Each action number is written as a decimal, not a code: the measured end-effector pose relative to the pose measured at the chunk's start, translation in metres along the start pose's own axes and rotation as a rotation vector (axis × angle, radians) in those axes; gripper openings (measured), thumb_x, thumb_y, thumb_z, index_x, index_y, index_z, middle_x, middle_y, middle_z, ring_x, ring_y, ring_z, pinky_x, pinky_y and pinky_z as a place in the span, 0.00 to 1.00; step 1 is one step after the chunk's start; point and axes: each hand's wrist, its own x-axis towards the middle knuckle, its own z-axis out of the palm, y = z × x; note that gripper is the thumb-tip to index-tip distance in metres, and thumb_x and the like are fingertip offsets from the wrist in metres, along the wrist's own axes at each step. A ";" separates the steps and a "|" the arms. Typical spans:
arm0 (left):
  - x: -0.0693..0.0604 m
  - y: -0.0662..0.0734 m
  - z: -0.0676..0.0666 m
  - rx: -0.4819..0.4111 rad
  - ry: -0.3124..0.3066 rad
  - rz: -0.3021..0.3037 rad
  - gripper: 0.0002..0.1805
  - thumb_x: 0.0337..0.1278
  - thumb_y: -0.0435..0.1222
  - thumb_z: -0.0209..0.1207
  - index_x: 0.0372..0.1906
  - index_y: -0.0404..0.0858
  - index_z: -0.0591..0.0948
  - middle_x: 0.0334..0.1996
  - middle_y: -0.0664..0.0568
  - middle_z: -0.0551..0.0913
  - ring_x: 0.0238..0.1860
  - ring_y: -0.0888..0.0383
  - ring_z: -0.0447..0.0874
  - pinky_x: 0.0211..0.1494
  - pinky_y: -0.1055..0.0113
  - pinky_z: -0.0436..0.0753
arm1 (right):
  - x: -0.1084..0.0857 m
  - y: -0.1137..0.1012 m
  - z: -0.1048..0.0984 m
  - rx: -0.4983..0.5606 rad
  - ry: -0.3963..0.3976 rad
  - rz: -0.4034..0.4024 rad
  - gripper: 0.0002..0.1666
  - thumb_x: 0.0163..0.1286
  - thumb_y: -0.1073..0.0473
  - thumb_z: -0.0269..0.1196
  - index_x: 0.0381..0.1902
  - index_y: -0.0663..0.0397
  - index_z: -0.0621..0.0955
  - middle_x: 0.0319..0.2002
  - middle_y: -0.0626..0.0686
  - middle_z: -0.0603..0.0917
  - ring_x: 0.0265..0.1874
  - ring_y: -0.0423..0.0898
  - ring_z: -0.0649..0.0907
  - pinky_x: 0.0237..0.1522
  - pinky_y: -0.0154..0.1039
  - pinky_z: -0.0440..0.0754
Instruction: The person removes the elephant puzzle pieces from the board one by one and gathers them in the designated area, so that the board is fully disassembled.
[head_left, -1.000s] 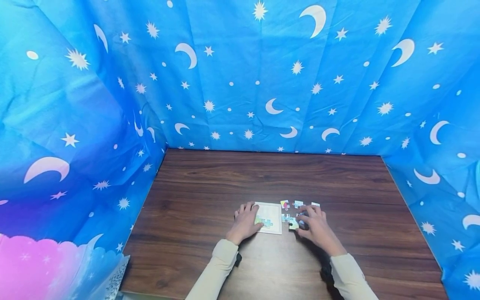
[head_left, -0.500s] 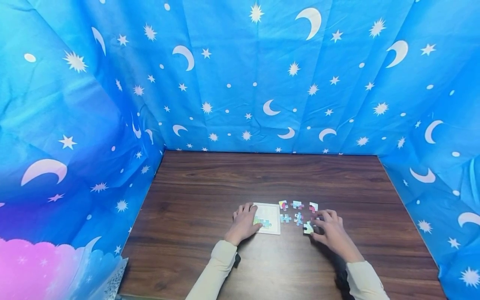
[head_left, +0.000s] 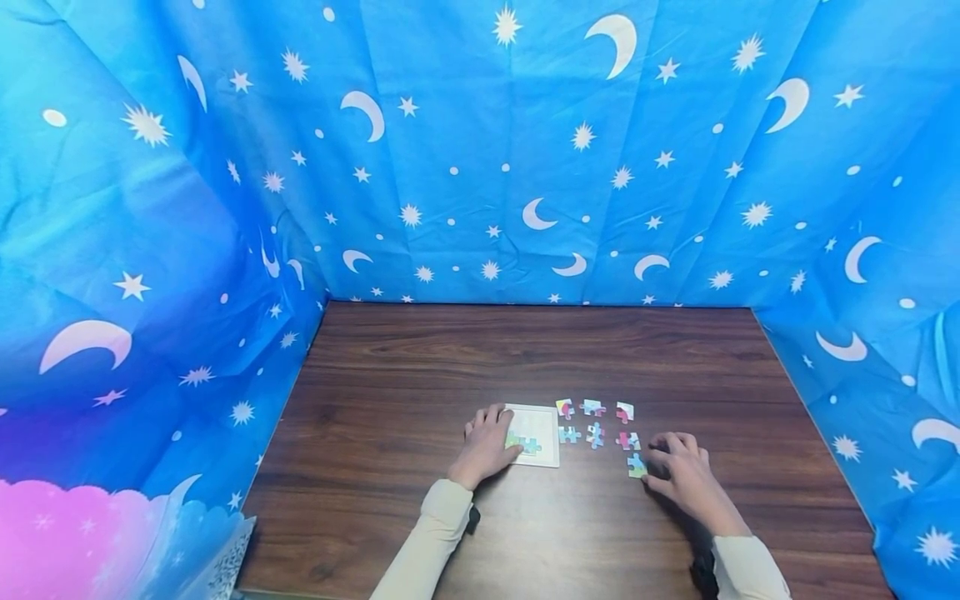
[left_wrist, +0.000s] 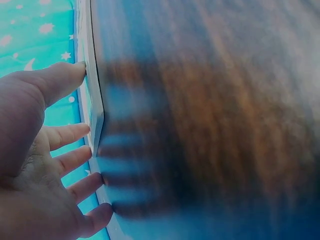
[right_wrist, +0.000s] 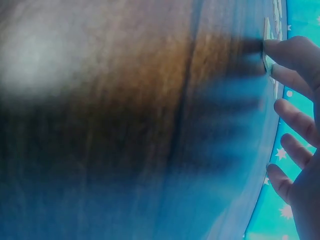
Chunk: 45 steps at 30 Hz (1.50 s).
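A small white puzzle tray [head_left: 557,450] lies on the table, with a few joined jigsaw pieces [head_left: 531,447] along its near side. My left hand [head_left: 486,446] rests on the tray's left part, fingers spread and fairly straight, and hides that side. In the left wrist view the thumb [left_wrist: 70,75] touches the tray's edge. My right hand [head_left: 693,482] is right of the loose pieces. Its thumb and index finger pinch the edge of a green-and-blue puzzle piece [head_left: 637,466]; in the right wrist view that piece [right_wrist: 267,42] shows edge-on. The other right fingers are spread.
Several loose puzzle pieces lie in rows right of the tray, among them a yellow-red one [head_left: 565,408], a pale blue one [head_left: 592,407] and a pink-white one [head_left: 625,411]. Blue star-and-moon cloth [head_left: 465,183] hangs around the dark wooden table [head_left: 420,358].
My right hand has moved rightward and slightly nearer, sliding the green-and-blue puzzle piece from near the tray to the right end of the loose pieces. The left hand stays on the tray.
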 end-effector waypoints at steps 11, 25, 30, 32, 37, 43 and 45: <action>-0.002 -0.002 -0.002 -0.008 -0.001 -0.001 0.35 0.64 0.50 0.64 0.71 0.38 0.71 0.71 0.41 0.67 0.67 0.41 0.65 0.60 0.44 0.69 | 0.000 0.000 -0.003 0.044 -0.020 0.042 0.21 0.55 0.60 0.76 0.47 0.59 0.88 0.50 0.63 0.79 0.53 0.68 0.71 0.45 0.65 0.67; -0.003 -0.006 -0.004 0.009 -0.020 0.018 0.26 0.71 0.41 0.54 0.71 0.41 0.72 0.70 0.45 0.68 0.67 0.45 0.66 0.57 0.50 0.70 | 0.022 -0.019 0.008 0.112 0.103 0.016 0.15 0.56 0.63 0.74 0.43 0.60 0.87 0.47 0.64 0.80 0.51 0.67 0.72 0.42 0.62 0.68; -0.001 -0.007 -0.002 0.023 -0.019 0.029 0.26 0.71 0.38 0.53 0.72 0.42 0.71 0.71 0.46 0.67 0.67 0.46 0.66 0.56 0.51 0.69 | 0.034 -0.027 0.018 0.127 0.096 -0.002 0.15 0.58 0.62 0.73 0.43 0.61 0.87 0.50 0.65 0.80 0.51 0.65 0.72 0.43 0.61 0.68; 0.000 -0.008 -0.002 0.023 -0.026 0.032 0.26 0.72 0.38 0.52 0.72 0.43 0.71 0.72 0.46 0.67 0.68 0.46 0.65 0.57 0.51 0.69 | 0.039 -0.031 0.023 0.134 0.084 0.001 0.15 0.58 0.61 0.73 0.43 0.61 0.87 0.51 0.65 0.80 0.52 0.65 0.71 0.44 0.60 0.68; 0.000 -0.012 0.001 -0.006 -0.002 0.052 0.25 0.70 0.36 0.52 0.71 0.43 0.72 0.71 0.45 0.68 0.67 0.44 0.65 0.56 0.49 0.68 | 0.052 -0.045 0.036 0.141 0.061 -0.008 0.15 0.58 0.59 0.73 0.43 0.57 0.87 0.52 0.62 0.80 0.54 0.63 0.71 0.46 0.60 0.68; 0.002 -0.016 0.006 -0.022 0.006 0.051 0.26 0.71 0.37 0.50 0.72 0.44 0.71 0.72 0.46 0.67 0.68 0.44 0.64 0.58 0.47 0.68 | 0.069 -0.067 0.051 0.140 0.096 -0.107 0.16 0.56 0.58 0.75 0.42 0.58 0.87 0.49 0.61 0.81 0.52 0.64 0.73 0.49 0.65 0.69; 0.002 -0.017 0.006 -0.030 0.010 0.048 0.26 0.71 0.37 0.50 0.72 0.43 0.72 0.72 0.46 0.67 0.68 0.44 0.64 0.58 0.47 0.68 | 0.075 -0.075 0.055 0.153 0.085 -0.125 0.15 0.56 0.58 0.74 0.41 0.57 0.87 0.50 0.61 0.81 0.53 0.65 0.73 0.49 0.65 0.69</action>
